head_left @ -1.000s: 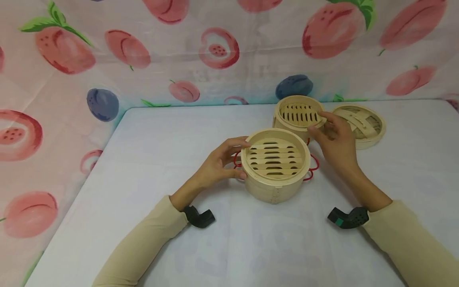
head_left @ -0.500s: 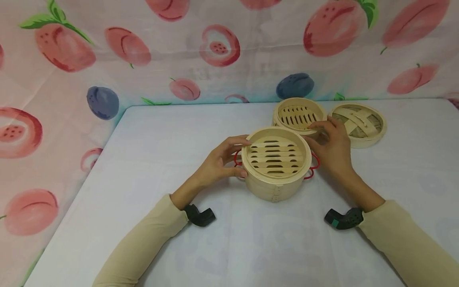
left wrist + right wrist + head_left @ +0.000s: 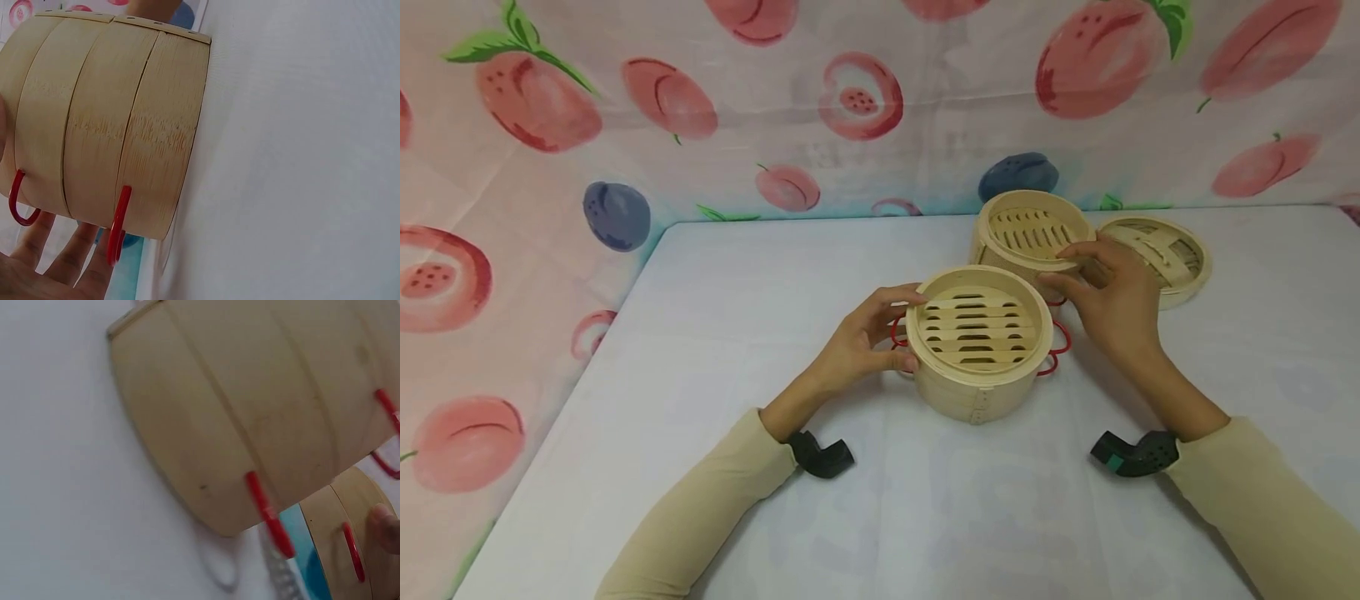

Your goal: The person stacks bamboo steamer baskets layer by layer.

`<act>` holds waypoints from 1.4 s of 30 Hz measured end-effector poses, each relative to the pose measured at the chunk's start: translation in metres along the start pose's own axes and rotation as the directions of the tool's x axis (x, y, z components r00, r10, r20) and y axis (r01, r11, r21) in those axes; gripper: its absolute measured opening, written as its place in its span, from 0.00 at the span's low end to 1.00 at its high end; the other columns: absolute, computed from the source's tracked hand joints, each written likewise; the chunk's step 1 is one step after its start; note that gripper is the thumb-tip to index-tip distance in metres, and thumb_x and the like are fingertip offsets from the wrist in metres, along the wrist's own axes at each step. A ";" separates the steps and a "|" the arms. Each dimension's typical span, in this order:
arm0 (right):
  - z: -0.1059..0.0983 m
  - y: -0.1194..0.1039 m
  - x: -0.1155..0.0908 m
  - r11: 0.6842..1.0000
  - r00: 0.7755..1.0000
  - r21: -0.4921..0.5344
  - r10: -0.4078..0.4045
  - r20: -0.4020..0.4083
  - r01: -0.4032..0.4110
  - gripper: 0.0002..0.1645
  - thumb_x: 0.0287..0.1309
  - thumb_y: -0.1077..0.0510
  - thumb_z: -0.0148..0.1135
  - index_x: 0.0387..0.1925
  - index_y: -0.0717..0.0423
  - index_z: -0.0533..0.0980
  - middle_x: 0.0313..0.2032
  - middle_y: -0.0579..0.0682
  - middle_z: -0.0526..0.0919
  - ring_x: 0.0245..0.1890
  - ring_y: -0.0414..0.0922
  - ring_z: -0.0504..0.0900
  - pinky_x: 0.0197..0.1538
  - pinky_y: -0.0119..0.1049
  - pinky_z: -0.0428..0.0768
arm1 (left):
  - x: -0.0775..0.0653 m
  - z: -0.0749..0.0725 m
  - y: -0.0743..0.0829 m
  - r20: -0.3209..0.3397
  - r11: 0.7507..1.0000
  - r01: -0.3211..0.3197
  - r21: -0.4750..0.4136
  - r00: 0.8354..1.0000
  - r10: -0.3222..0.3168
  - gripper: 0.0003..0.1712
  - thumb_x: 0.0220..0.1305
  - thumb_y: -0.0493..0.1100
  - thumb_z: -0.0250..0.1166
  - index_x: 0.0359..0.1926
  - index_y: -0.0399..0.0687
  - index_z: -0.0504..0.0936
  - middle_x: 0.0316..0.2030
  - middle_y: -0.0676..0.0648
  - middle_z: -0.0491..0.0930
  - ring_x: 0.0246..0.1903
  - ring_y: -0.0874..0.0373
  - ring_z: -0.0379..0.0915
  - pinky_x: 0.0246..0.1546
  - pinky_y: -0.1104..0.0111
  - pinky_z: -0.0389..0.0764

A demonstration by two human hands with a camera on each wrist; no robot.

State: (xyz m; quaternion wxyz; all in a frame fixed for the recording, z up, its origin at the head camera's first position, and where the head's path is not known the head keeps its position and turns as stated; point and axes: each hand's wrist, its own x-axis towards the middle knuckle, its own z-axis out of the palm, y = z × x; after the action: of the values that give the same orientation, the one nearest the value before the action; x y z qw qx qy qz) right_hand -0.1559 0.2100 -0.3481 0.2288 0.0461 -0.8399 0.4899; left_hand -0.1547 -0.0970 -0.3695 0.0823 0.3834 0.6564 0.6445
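My left hand [image 3: 865, 337] holds the left side of the front bamboo steamer [image 3: 977, 402], thumb low on the wall and a finger over the rim. This steamer stands upright, slatted floor facing up, with red loops on both sides. In the left wrist view its wall [image 3: 94, 119] shows stacked bands, fingers [image 3: 69, 265] beside it. Behind it, my right hand [image 3: 1123, 300] pinches the right rim of a smaller-looking bamboo steamer basket [image 3: 1032, 233]. In the right wrist view that basket [image 3: 337, 550] has a red loop; whether it is lifted off the table, I cannot tell.
A round woven bamboo lid [image 3: 1183, 258] with a strap handle lies at the back right, partly behind my right hand. The white tabletop [image 3: 760, 300] ends at a fruit-printed cloth [image 3: 700, 167] at the back and left.
My right hand first slid forward and down along the rear basket's rim, then moved up and right with it; the basket shifted slightly. My left hand and the front steamer stayed put.
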 end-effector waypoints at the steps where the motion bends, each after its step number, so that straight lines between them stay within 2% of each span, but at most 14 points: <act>1: -0.002 -0.003 0.001 1.000 1.000 -0.005 0.015 -0.008 -0.015 0.19 0.46 0.65 0.74 0.41 0.66 0.79 0.50 0.53 0.75 0.60 0.42 0.72 0.55 0.37 0.76 | 0.000 0.000 0.000 -0.001 1.000 0.003 0.001 1.000 -0.003 0.47 0.49 0.59 0.73 0.60 0.34 0.65 0.68 0.40 0.58 0.63 0.45 0.63 0.61 0.55 0.68; 4: -0.009 -0.012 0.005 0.999 0.999 -0.003 0.040 -0.031 -0.040 0.20 0.47 0.63 0.75 0.43 0.66 0.79 0.51 0.51 0.75 0.64 0.40 0.63 0.55 0.36 0.76 | 0.000 0.000 0.002 -0.002 1.000 0.009 -0.001 1.000 -0.009 0.47 0.48 0.60 0.72 0.60 0.35 0.65 0.68 0.40 0.58 0.63 0.46 0.63 0.61 0.55 0.68; 9: -0.022 -0.027 0.009 0.999 0.998 0.006 0.040 -0.049 -0.040 0.22 0.46 0.64 0.75 0.45 0.65 0.79 0.54 0.50 0.73 0.59 0.40 0.67 0.53 0.31 0.77 | 0.000 -0.001 0.002 -0.001 1.000 0.012 -0.012 1.000 -0.012 0.47 0.49 0.60 0.73 0.60 0.34 0.64 0.68 0.40 0.58 0.63 0.45 0.62 0.61 0.54 0.67; 16: -0.040 -0.054 0.008 0.990 0.991 0.114 0.091 -0.097 -0.079 0.21 0.44 0.67 0.76 0.44 0.61 0.82 0.54 0.48 0.74 0.57 0.40 0.69 0.51 0.29 0.77 | -0.001 0.000 0.002 0.001 1.000 0.027 -0.011 1.000 -0.027 0.47 0.49 0.60 0.72 0.61 0.36 0.65 0.68 0.42 0.57 0.63 0.46 0.63 0.60 0.54 0.68; 18: -0.044 -0.061 0.007 0.989 0.990 0.117 0.103 -0.101 -0.091 0.21 0.44 0.66 0.76 0.44 0.60 0.82 0.54 0.48 0.75 0.56 0.41 0.70 0.52 0.29 0.76 | 0.000 0.001 0.002 -0.003 1.000 0.014 -0.009 1.000 -0.014 0.46 0.50 0.60 0.72 0.60 0.36 0.65 0.68 0.41 0.58 0.63 0.46 0.63 0.60 0.54 0.68; 24: -0.053 -0.074 0.001 0.986 0.985 0.104 0.141 -0.100 -0.130 0.21 0.44 0.65 0.76 0.44 0.58 0.82 0.55 0.48 0.75 0.55 0.40 0.73 0.51 0.27 0.76 | 0.001 0.003 -0.003 -0.017 0.997 -0.076 -0.015 0.997 0.075 0.41 0.55 0.56 0.70 0.58 0.32 0.65 0.65 0.36 0.60 0.65 0.45 0.58 0.63 0.52 0.64; 28: -0.056 -0.081 -0.002 0.988 0.986 0.100 0.125 -0.108 -0.114 0.22 0.43 0.67 0.76 0.44 0.60 0.81 0.54 0.48 0.76 0.53 0.41 0.75 0.49 0.25 0.76 | 0.001 0.004 -0.004 -0.040 0.996 -0.091 -0.018 0.995 0.091 0.42 0.55 0.57 0.69 0.58 0.32 0.65 0.64 0.36 0.61 0.65 0.45 0.59 0.63 0.53 0.64; 34: -0.060 -0.089 -0.007 0.990 0.989 0.094 0.116 -0.095 -0.107 0.22 0.43 0.69 0.75 0.44 0.61 0.81 0.52 0.48 0.76 0.55 0.42 0.73 0.47 0.23 0.77 | 0.000 0.007 -0.002 -0.078 0.998 -0.065 -0.011 0.995 0.064 0.45 0.54 0.62 0.68 0.59 0.34 0.64 0.64 0.39 0.62 0.61 0.44 0.65 0.61 0.54 0.66; 39: -0.060 -0.094 -0.013 0.990 0.992 0.076 0.120 -0.040 -0.117 0.21 0.45 0.66 0.75 0.45 0.61 0.81 0.53 0.48 0.75 0.58 0.41 0.69 0.46 0.22 0.76 | 0.000 0.008 0.000 -0.085 0.998 -0.058 -0.014 0.995 0.056 0.45 0.52 0.61 0.69 0.59 0.36 0.64 0.65 0.39 0.61 0.60 0.43 0.66 0.60 0.53 0.68; 42: -0.057 -0.098 -0.019 0.991 0.995 0.094 0.101 -0.001 -0.100 0.21 0.45 0.67 0.75 0.44 0.63 0.80 0.54 0.50 0.75 0.56 0.42 0.72 0.46 0.22 0.76 | 0.000 0.008 0.002 -0.083 0.998 -0.057 -0.024 0.995 0.055 0.44 0.51 0.59 0.70 0.59 0.36 0.64 0.65 0.39 0.61 0.60 0.43 0.66 0.59 0.52 0.69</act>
State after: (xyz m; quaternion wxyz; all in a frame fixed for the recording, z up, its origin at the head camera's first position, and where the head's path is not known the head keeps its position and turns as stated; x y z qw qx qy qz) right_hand -0.0905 0.2045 -0.2538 0.2039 0.0130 -0.8166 0.5399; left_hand -0.1491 -0.0905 -0.3689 0.0424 0.3737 0.6396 0.6704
